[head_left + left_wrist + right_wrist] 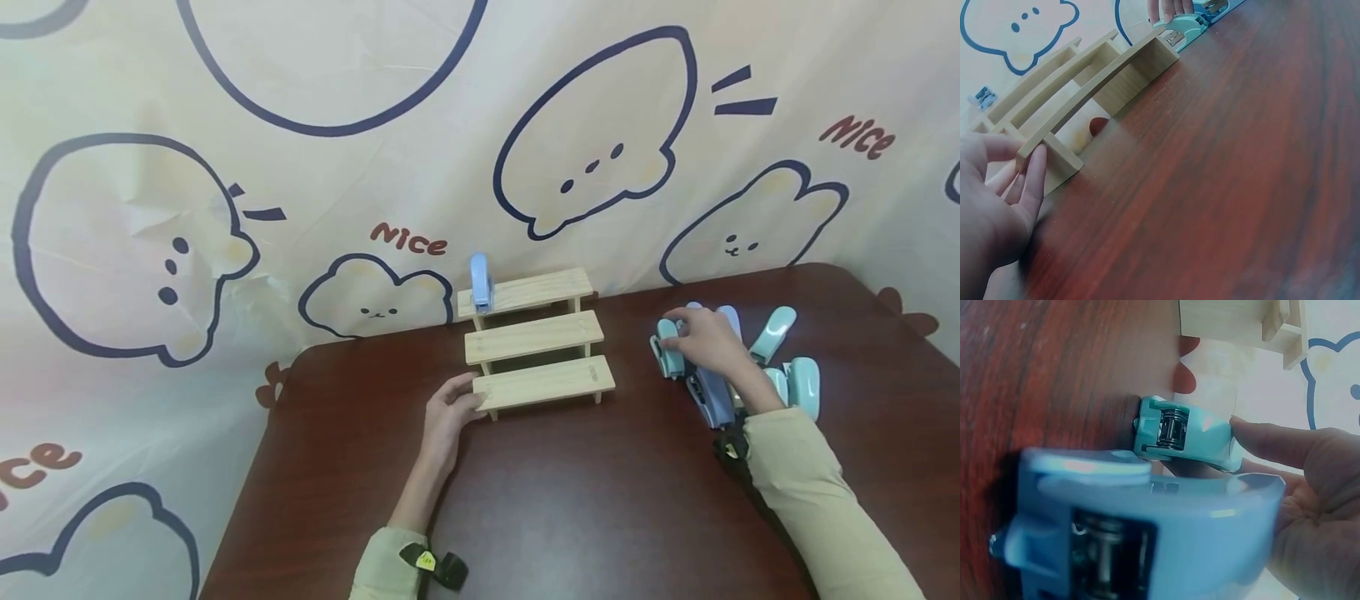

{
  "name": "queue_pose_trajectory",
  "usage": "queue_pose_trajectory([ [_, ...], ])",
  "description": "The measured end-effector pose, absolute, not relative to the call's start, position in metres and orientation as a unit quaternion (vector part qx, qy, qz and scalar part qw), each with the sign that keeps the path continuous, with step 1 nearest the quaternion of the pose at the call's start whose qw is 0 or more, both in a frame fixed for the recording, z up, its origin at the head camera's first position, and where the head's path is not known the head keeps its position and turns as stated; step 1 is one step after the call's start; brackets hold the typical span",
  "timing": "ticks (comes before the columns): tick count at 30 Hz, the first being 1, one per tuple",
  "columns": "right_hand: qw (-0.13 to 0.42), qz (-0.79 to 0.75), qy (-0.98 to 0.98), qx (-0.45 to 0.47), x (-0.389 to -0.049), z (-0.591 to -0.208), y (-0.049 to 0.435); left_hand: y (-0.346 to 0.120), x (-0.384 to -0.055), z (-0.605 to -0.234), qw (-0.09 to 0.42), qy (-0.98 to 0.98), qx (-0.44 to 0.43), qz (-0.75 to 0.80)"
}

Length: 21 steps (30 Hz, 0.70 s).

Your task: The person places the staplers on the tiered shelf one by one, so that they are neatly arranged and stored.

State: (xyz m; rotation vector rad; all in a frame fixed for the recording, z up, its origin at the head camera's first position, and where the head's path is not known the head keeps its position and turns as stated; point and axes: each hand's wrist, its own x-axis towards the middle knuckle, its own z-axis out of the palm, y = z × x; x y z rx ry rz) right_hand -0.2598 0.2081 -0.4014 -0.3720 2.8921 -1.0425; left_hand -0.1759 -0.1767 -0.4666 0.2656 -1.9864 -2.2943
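A three-tier wooden stand (534, 340) stands on the table near the back. My left hand (448, 414) holds the left end of its lowest tier, thumb and fingers around the board's corner in the left wrist view. Upright on the left end of the top tier is a light blue stapler (482, 287). To the right of the stand, my right hand (708, 342) pinches a small teal stapler (1210, 436) between thumb and fingers. Close beside it, a larger blue stapler (1210, 528) fills the front of the right wrist view.
Several more staplers cluster around my right wrist, among them a teal one (804, 387) and a mint one with a raised arm (774, 333). A printed cloth (420, 183) hangs behind the dark wooden table (570, 500).
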Motion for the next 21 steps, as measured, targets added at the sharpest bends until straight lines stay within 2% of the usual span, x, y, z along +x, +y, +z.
queue_pose_trajectory([
  [21,0.024,-0.339,0.933,-0.120,-0.260,-0.402,0.208,-0.157,-0.183,-0.459,0.089,-0.681,0.140,-0.713],
])
